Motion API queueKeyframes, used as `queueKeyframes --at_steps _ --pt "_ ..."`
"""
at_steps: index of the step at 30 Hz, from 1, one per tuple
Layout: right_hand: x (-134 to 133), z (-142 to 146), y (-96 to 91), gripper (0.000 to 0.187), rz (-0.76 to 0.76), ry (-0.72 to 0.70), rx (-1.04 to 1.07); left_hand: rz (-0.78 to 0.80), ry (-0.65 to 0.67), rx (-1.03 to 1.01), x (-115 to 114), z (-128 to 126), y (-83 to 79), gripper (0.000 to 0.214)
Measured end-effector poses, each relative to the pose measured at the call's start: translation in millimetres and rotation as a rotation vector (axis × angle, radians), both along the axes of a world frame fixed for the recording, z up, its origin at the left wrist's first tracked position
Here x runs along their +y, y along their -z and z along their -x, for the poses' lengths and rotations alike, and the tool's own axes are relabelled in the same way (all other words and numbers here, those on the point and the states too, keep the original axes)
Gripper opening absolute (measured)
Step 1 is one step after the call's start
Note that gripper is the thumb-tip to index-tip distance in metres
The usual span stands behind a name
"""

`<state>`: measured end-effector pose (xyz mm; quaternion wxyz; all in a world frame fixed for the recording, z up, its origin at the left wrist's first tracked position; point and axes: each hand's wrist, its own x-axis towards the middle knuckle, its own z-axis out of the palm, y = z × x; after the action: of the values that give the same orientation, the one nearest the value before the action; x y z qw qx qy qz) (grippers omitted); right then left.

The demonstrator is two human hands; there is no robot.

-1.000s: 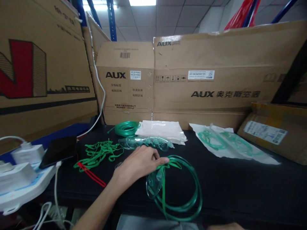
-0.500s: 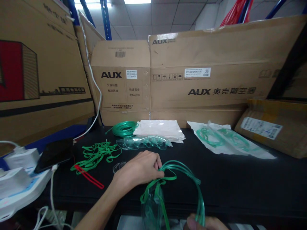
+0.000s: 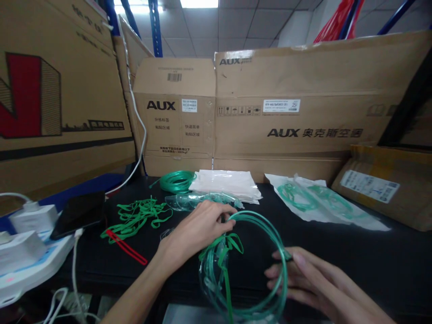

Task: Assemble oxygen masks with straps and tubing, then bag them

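Both hands were on it, and everything could be read off the white stack (image 3: 226, 184) at the back of the black tabletop (image 3: 344, 252). The looped green tubing (image 3: 260, 221), that was the piece in play, sat in front of the white stack and a little to its right, its ring raised toward the camera. The left hand (image 3: 205, 225), straight out in front of the white stack, had the top of the loop pinched, thumb against fingers. And the right hand (image 3: 313, 279), farther forward and to the right of the white stack, held the loop's right side: thumb in front, fingers behind and loosely spread. A green strap (image 3: 227, 279) hung down from the left part of the loop, where the bundle was too tangled to sort out.

Round the rest of the field, then! A spare green coil (image 3: 177, 181) lay touching the left edge of the white stack, clear plastic pieces (image 3: 189, 201) lay just in front of it, and a heap of green straps (image 3: 140, 218) spread to its left, nearer the camera, with a red cord (image 3: 127, 249) touching it. Well right of the white stack lay pale wrappers (image 3: 315, 204) showing green tubing.
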<state>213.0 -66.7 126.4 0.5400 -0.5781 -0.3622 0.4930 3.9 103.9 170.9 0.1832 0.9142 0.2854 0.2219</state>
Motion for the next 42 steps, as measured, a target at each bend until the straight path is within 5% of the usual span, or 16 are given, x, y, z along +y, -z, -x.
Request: queueKeyframes --at_steps 4,7,14,20,25,30,36,42 --pt "38.6 -12.6 -11.5 0.065 -0.274 0.173 -0.458 -0.164 0.075 -0.081 -6.4 -1.5 -5.2 0.026" --pt "65.5 -10.9 -26.1 0.062 -0.407 0.094 -0.547 -0.293 0.089 -0.087 -10.8 -3.1 -7.8 0.028" --pt "98.3 15.8 -45.4 0.044 -0.437 -0.318 -0.257 -0.473 0.016 -0.177 -6.8 -0.5 -8.5 0.031" --pt "109.6 26.1 -37.6 0.038 -0.446 -0.278 -0.099 -0.407 -0.077 -0.281 5.2 -2.3 -2.4 0.025" --pt "102.7 27.5 -53.2 0.029 -0.390 -0.243 -0.130 -0.320 -0.147 -0.310 3.0 0.4 -1.9 0.023" --pt "94.4 -6.6 -74.3 0.015 -0.308 -0.129 -0.182 -0.293 -0.263 -0.329 5.1 1.1 -31.5 0.030" --pt "81.2 -59.0 -86.6 0.004 -0.232 0.045 -0.261 -0.286 -0.256 0.122 44.3 -65.1 -73.1 0.042" --pt "74.8 -78.9 -87.6 0.008 -0.267 0.115 -0.296 -0.170 -0.287 0.403 85.7 -168.6 -46.7 0.041"
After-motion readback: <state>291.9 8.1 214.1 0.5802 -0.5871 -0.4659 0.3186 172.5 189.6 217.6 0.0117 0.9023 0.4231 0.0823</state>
